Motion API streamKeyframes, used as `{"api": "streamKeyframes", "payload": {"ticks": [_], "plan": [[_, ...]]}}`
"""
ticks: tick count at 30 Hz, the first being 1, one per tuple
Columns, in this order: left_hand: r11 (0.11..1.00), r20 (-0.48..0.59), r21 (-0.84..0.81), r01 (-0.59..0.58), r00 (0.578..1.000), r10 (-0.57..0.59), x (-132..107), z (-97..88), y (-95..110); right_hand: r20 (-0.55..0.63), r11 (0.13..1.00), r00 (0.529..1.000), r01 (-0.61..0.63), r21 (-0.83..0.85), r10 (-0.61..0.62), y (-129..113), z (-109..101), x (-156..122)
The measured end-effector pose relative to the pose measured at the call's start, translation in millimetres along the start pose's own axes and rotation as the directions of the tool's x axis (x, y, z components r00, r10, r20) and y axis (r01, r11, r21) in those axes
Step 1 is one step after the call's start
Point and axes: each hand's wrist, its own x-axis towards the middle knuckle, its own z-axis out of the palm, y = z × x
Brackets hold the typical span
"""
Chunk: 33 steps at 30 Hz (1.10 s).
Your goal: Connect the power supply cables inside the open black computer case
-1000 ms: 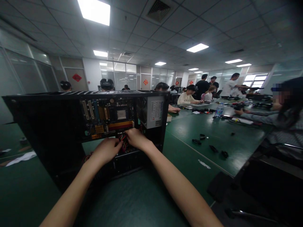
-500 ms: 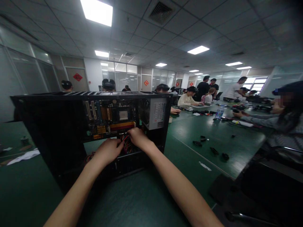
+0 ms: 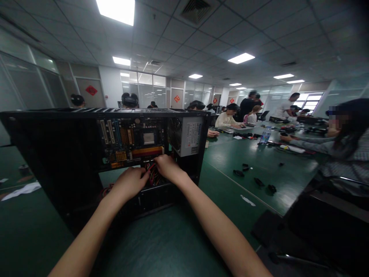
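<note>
An open black computer case (image 3: pixel 34 115) stands on the green table in front of me. Inside it show a motherboard (image 3: pixel 138 134) with slots in several colours and a silver power supply (image 3: pixel 191 136) with a fan at the upper right. My left hand (image 3: pixel 131 181) is closed on a bundle of coloured cables (image 3: pixel 152 173) at the lower middle of the case. My right hand (image 3: pixel 167 167) is closed on the same bundle from the right, just under the motherboard; its fingertips are partly hidden. More red cables (image 3: pixel 106 190) lie behind my left wrist.
Small black parts (image 3: pixel 258 182) and a white scrap (image 3: pixel 248 200) lie on the table (image 3: pixel 225 169) at the right. A water bottle (image 3: pixel 265 135) stands further back. White paper (image 3: pixel 23 191) is at the left. A black chair (image 3: pixel 319 219) is at the lower right. Several people sit around the tables.
The view has shifted slightly, so the case appears a little further left and higher. Both hands remain on the cables in nearly the same place.
</note>
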Motion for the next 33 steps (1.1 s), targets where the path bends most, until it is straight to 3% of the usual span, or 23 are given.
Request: {"api": "streamKeyframes", "payload": {"ticks": [6,33], "plan": [[1.000,0.006,-0.005,-0.004,1.000,0.004,1.2,2.1,-1.3,-0.073,0.998,0.996,0.039,-0.042,-0.042,1.7,6.6,2.7],[0.998,0.005,-0.037,-0.057,0.998,0.058,6.8,6.5,-5.4,-0.071,0.998,0.996,0.053,-0.029,-0.055,1.8,7.3,1.3]]}}
